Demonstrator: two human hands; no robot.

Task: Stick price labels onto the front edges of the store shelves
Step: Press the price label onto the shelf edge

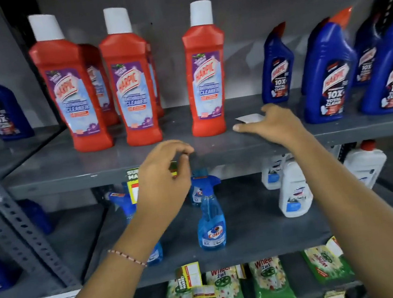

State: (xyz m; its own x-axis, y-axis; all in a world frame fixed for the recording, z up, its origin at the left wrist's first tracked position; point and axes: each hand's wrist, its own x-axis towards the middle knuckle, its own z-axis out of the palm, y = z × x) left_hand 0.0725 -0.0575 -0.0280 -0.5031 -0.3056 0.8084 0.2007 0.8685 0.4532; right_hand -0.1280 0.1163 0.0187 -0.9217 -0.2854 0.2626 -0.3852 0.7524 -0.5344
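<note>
The job looks partly done. At the left part of the upper shelf's front edge (72, 181), a yellow and red price label (134, 185) hangs over the lip, mostly covered by the left hand (163, 177), whose fingers curl together with thumb and fingertips pinched at the label's upper right corner, right against the edge, so this label seems to be mid-fixing rather than finished. Further right, the right hand (272, 125) rests on the top of the same shelf near its front edge, fingers loosely spread, the thumb stretched left and a small white slip (249, 118) lying under its fingertips; whether that is a backing paper or a spare label cannot be told. The right stretch of this edge shows no label, so more probably remains there. One shelf down, the lower shelf's front edge (251, 256) carries a fixed label (189, 274), with a second, crumpled one (204, 292) hanging below it. As for containers, the upper shelf holds red cleaner bottles (124, 83) with white caps at left and centre, then blue toilet-cleaner bottles (326, 68) at the right; all are capped and opaque. Below stand spray bottles (209, 220) of blue liquid, visibly nearly full, and white bottles (292, 191); green detergent packets (270, 282) fill the lowest shelf.
</note>
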